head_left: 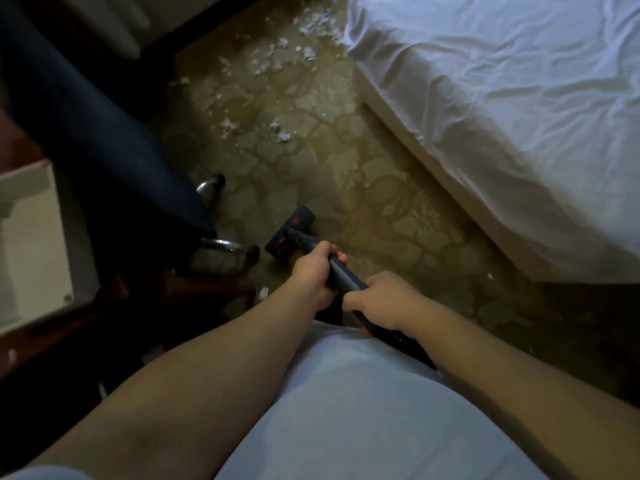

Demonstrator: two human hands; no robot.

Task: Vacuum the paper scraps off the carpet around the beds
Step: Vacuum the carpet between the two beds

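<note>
A black vacuum wand point(341, 273) runs from my waist down to its floor head point(290, 233), which has red marks and sits flat on the patterned carpet point(363, 188). My left hand point(313, 271) grips the wand nearer the head. My right hand point(382, 299) grips it just behind, close to my body. White paper scraps point(277, 128) lie scattered on the carpet beyond the head, thicker toward the far end point(308, 24). A single scrap point(490, 276) lies beside the bed's near corner.
A bed with a white sheet point(502, 116) fills the right side. A dark blue chair point(86, 126) with chrome legs point(221, 243) stands to the left of the floor head. A pale surface point(31, 237) on dark wood furniture is at far left.
</note>
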